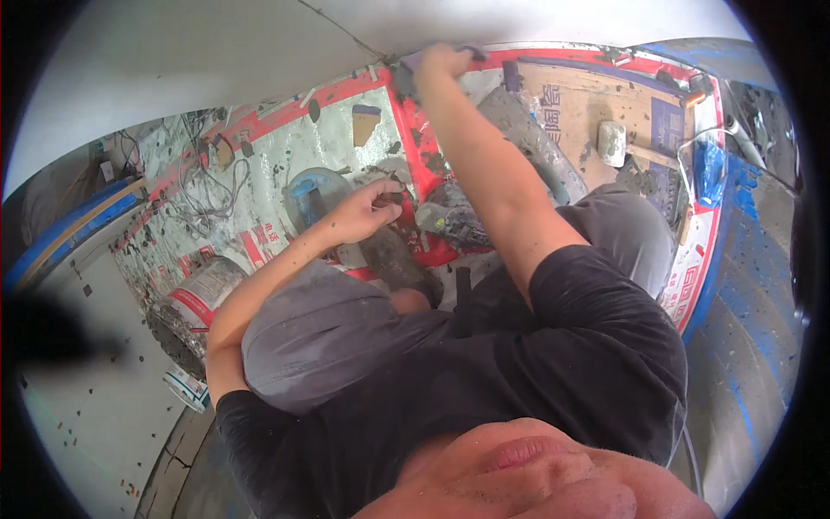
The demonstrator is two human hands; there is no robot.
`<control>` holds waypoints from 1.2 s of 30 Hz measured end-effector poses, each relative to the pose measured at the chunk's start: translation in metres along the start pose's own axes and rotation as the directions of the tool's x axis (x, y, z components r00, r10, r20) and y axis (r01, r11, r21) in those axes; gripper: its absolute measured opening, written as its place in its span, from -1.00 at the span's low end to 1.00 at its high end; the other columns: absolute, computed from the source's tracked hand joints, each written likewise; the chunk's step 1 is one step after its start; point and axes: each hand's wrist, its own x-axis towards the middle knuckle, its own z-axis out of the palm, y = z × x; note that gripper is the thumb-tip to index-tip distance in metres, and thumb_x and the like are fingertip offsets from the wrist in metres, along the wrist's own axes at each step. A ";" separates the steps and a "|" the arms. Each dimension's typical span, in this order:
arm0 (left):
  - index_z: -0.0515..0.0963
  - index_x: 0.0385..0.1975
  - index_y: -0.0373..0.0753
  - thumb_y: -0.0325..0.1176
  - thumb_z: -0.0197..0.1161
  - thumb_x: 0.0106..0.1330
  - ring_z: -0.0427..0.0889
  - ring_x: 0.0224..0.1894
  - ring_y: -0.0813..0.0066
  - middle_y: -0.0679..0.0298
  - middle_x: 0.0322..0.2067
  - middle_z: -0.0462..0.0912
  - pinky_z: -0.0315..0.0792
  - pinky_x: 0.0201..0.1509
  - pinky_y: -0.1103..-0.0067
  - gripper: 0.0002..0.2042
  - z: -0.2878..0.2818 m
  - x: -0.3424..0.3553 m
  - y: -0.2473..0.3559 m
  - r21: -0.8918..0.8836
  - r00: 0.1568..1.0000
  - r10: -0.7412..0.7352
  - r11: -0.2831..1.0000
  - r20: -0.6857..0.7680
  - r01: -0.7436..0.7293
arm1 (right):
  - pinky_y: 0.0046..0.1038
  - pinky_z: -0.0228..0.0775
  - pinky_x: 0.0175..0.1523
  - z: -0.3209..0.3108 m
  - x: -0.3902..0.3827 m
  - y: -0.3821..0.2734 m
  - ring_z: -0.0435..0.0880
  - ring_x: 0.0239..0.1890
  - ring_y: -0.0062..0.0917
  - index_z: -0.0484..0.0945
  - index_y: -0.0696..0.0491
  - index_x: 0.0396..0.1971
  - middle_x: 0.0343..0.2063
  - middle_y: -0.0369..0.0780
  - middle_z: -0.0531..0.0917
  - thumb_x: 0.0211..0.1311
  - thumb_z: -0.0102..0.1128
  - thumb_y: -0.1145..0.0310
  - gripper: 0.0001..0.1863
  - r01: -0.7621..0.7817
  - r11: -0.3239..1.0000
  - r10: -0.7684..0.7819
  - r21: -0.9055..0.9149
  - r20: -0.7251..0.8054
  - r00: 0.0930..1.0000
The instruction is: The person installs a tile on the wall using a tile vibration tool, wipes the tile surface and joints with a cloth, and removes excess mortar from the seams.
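My right hand (pixel 443 65) reaches far forward to the foot of the white wall (pixel 225 60). Its fingers are closed around a flat purple-grey piece (pixel 410 64), mostly hidden by the hand, so its kind is unclear. Nearer to me, my left hand (pixel 365 213) hovers with loosely curled fingers apart from the thumb, and nothing shows in it. Just beside it stands a round, pale container (pixel 313 197) with blue inside. A clear plastic bottle (pixel 441 218) lies between my arms, next to a dark, mud-smeared shoe (pixel 398 259).
Dirty red-and-white sheeting (pixel 285 143) with grey crumbs covers the floor. At right, a white-headed mallet (pixel 612 144) rests on cardboard (pixel 575 104), near a blue plastic bag (pixel 711 173). On the left are tangled cables (pixel 216 192) and a mortar-crusted bucket (pixel 207 290).
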 end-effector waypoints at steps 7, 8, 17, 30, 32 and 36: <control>0.37 0.30 -0.37 -0.34 0.27 0.42 0.60 0.14 0.35 0.07 0.11 0.60 0.49 0.20 0.44 -0.50 0.016 0.017 0.038 0.015 0.993 0.010 1.000 0.118 -0.012 | -0.25 0.56 -0.09 -0.127 -0.029 0.034 0.74 -0.12 -0.24 0.68 0.21 -0.18 -0.16 -0.01 0.73 0.28 0.09 0.39 -0.74 0.647 0.664 -0.730 0.375 0.515 0.449; 0.37 0.30 -0.37 -0.34 0.27 0.42 0.60 0.14 0.35 0.07 0.11 0.60 0.49 0.20 0.44 -0.50 0.019 0.028 0.046 0.030 0.988 0.020 0.999 0.150 -0.025 | -0.29 0.55 -0.16 -0.113 -0.007 0.063 0.74 -0.19 -0.30 0.69 0.21 -0.21 -0.18 -0.02 0.73 0.27 0.10 0.36 -0.73 0.259 0.654 -0.714 0.711 0.468 0.521; 0.39 0.28 -0.33 -0.30 0.27 0.42 0.62 0.02 0.36 0.08 0.04 0.59 0.51 0.09 0.41 -0.52 0.025 0.022 0.070 0.325 0.978 0.052 0.938 0.204 -0.117 | -0.27 0.52 -0.16 -0.176 0.029 0.108 0.69 -0.23 -0.34 0.62 0.28 -0.11 -0.16 -0.08 0.71 0.31 0.02 0.26 -0.61 -0.354 0.717 -0.151 0.601 0.629 0.763; 0.44 0.23 -0.34 -0.14 0.32 0.32 0.67 -0.02 0.16 -0.03 0.03 0.61 0.51 0.10 0.35 -0.44 0.008 0.027 0.069 0.400 0.946 0.101 0.888 0.308 -0.225 | -0.06 0.49 0.13 -0.148 -0.074 0.043 0.69 -0.09 -0.04 0.68 0.06 -0.03 -0.21 0.02 0.73 0.36 0.05 0.00 -0.53 0.736 0.626 -0.730 0.258 -0.137 0.670; 0.45 0.21 -0.34 -0.12 0.33 0.29 0.65 0.04 0.13 -0.04 0.02 0.63 0.50 0.12 0.32 -0.43 0.008 0.028 0.066 0.386 0.943 0.092 0.896 0.321 -0.219 | -0.03 0.48 0.15 -0.119 -0.080 0.041 0.66 0.00 -0.02 0.68 0.07 -0.03 -0.17 0.05 0.72 0.37 0.01 -0.03 -0.50 0.625 0.739 -0.648 0.252 0.009 0.762; 0.43 0.23 -0.34 -0.16 0.32 0.32 0.65 0.00 0.26 0.01 0.01 0.61 0.51 0.11 0.41 -0.45 0.000 0.020 0.039 0.331 0.936 0.221 0.892 0.273 -0.307 | -0.07 0.47 0.21 -0.110 -0.065 0.022 0.62 0.14 -0.05 0.67 0.08 0.01 -0.05 0.07 0.70 0.35 -0.03 -0.11 -0.42 0.537 0.832 -0.538 0.139 0.438 0.720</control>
